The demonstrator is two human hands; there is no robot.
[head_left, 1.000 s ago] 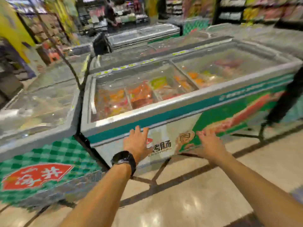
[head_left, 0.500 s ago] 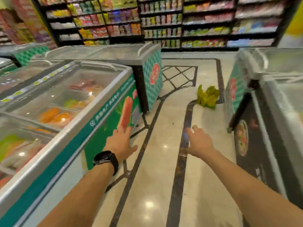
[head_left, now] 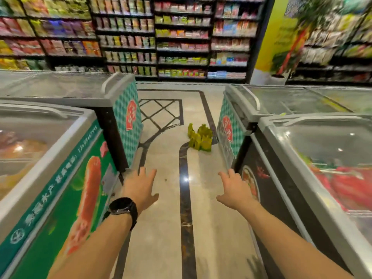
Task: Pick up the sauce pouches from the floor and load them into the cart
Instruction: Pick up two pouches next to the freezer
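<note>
Head view. Both arms reach forward over the aisle floor, palms down. Left hand, black watch on its wrist, has its fingers spread and loose and holds nothing. Right hand is the same: fingers relaxed, slightly fanned, empty. Neither hand touches anything.

The sauce pouches, yellow-green, sit in a heap on the floor well ahead of both hands, further down the aisle. The heap is ahead and a bit right of the midline between the hands, just beside the checkered end panel of the far right freezer. It has no clear long axis, being a clumped pile a little wider than it is deep. Single pouches are too small to tell apart or count.

A glass-top chest freezer flanks the left hand, another chest freezer flanks the right hand, and the aisle runs between them. Stocked shelves stand beyond the pouches. The cart is not in view.

Judgement: this is the approach stage, with no pick yet. The right hand is nearer the heap, since the heap lies closer to straight ahead of it, while the left hand would have to cross inward. The person needs to move forward and get low before either hand can reach.
</note>
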